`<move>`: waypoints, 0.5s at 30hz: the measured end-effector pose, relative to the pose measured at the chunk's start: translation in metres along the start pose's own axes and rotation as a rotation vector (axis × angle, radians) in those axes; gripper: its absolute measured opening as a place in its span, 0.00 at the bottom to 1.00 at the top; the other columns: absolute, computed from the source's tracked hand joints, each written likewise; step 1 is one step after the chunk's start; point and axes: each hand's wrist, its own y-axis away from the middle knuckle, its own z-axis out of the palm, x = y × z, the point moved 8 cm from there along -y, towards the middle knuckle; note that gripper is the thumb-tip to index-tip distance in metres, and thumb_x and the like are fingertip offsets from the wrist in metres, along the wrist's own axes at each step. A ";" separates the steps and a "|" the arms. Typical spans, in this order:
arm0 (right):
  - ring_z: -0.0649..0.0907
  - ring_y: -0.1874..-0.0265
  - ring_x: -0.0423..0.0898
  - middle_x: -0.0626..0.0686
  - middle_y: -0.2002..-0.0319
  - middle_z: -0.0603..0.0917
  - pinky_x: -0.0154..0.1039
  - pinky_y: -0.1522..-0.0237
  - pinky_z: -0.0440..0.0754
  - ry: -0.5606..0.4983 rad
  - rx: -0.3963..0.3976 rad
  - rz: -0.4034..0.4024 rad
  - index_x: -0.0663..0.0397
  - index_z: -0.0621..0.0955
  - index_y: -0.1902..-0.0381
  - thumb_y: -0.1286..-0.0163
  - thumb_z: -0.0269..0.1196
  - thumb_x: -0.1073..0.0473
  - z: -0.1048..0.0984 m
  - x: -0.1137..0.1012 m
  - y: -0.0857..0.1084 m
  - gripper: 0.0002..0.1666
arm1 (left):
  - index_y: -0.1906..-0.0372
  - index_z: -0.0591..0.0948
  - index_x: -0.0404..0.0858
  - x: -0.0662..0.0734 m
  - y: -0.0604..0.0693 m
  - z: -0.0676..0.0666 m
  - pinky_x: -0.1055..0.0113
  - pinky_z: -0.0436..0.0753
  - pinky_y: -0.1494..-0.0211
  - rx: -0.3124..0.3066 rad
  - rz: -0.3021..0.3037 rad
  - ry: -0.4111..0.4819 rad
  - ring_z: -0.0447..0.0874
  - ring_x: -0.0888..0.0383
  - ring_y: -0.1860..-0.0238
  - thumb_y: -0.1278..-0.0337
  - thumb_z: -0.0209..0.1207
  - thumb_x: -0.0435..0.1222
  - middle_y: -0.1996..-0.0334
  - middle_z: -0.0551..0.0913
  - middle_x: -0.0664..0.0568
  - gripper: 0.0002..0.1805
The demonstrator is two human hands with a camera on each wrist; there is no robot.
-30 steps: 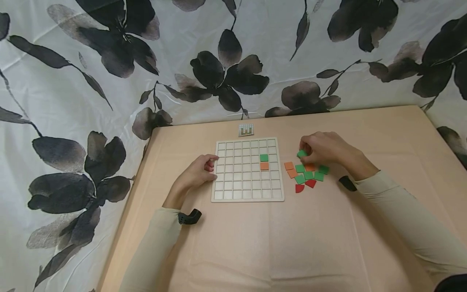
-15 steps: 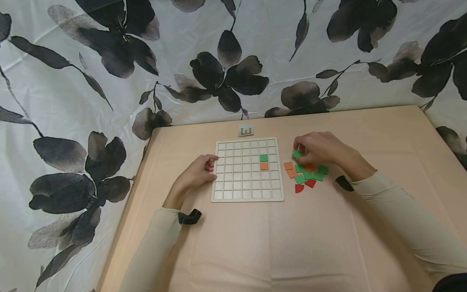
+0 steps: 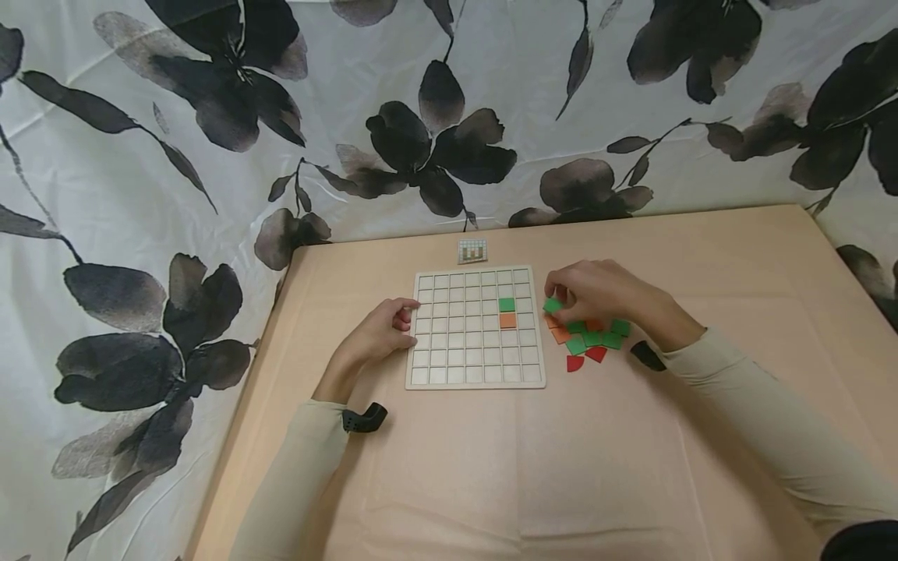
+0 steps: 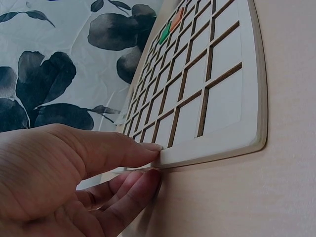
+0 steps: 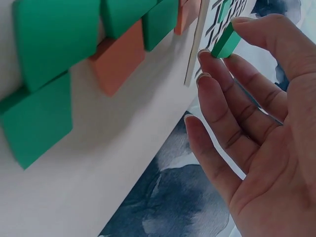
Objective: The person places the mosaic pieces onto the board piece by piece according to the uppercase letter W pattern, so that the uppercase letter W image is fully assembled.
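Note:
A white grid board point(image 3: 456, 354) lies on the table, one green tile point(image 3: 507, 305) and one orange tile point(image 3: 507, 320) set in its cells. At its left edge my left hand point(image 3: 382, 330) pinches the rim; in the left wrist view the thumb point(image 4: 133, 152) is on top and the fingers are curled at the side. My right hand point(image 3: 599, 290) holds a small green square tile point(image 5: 226, 41) between thumb and fingers, just off the board's right edge. Below this hand lie loose green tiles point(image 3: 592, 339), orange tiles point(image 3: 560, 335) and red rounded pieces point(image 3: 575, 363), some partly hidden.
A small card point(image 3: 472, 250) with a printed grid pattern lies behind the board. The wooden table point(image 3: 491, 467) ends at a white floral cloth point(image 3: 393, 62) at the back and left. Each wrist wears a black device point(image 3: 365, 418).
My right hand has moved left with the green tile, from above the loose pieces toward the board's right edge. The left hand has stayed at the board's left rim.

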 end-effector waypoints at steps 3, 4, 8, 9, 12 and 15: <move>0.77 0.71 0.40 0.42 0.71 0.81 0.38 0.69 0.76 0.002 0.001 -0.025 0.43 0.85 0.57 0.41 0.73 0.47 0.001 -0.005 -0.002 0.16 | 0.30 0.70 0.33 0.000 0.001 0.000 0.61 0.72 0.54 -0.001 -0.002 0.005 0.69 0.50 0.53 0.46 0.67 0.20 0.55 0.68 0.44 0.36; 0.77 0.71 0.40 0.42 0.71 0.81 0.39 0.69 0.76 0.002 0.003 -0.033 0.43 0.85 0.57 0.41 0.73 0.46 0.001 -0.007 -0.003 0.16 | 0.30 0.70 0.33 0.000 0.001 0.000 0.61 0.72 0.54 -0.002 -0.002 0.005 0.69 0.50 0.53 0.46 0.67 0.20 0.55 0.68 0.44 0.36; 0.77 0.72 0.39 0.40 0.73 0.80 0.39 0.68 0.75 0.004 0.005 -0.067 0.42 0.84 0.58 0.41 0.73 0.45 0.002 -0.013 -0.005 0.16 | 0.30 0.70 0.33 0.000 0.001 0.000 0.60 0.72 0.52 -0.001 -0.004 0.006 0.69 0.50 0.52 0.45 0.67 0.21 0.55 0.68 0.44 0.36; 0.77 0.72 0.39 0.40 0.73 0.80 0.39 0.68 0.75 0.004 0.006 -0.072 0.42 0.84 0.58 0.41 0.73 0.45 0.002 -0.014 -0.006 0.16 | 0.30 0.70 0.33 0.000 0.001 0.000 0.60 0.72 0.52 -0.001 -0.003 0.004 0.69 0.50 0.52 0.45 0.67 0.21 0.55 0.68 0.44 0.36; 0.77 0.73 0.39 0.41 0.74 0.79 0.39 0.67 0.75 0.005 0.004 -0.086 0.42 0.84 0.59 0.41 0.73 0.45 0.003 -0.017 -0.008 0.16 | 0.30 0.70 0.33 0.000 0.001 0.000 0.60 0.72 0.52 -0.003 0.002 -0.001 0.69 0.50 0.52 0.45 0.66 0.21 0.54 0.68 0.44 0.36; 0.77 0.73 0.39 0.41 0.74 0.79 0.39 0.68 0.74 -0.002 0.006 -0.096 0.41 0.84 0.59 0.41 0.74 0.45 0.004 -0.021 -0.009 0.16 | 0.30 0.70 0.33 0.000 0.001 0.000 0.60 0.72 0.52 -0.003 0.003 0.001 0.69 0.50 0.52 0.45 0.66 0.21 0.55 0.68 0.44 0.36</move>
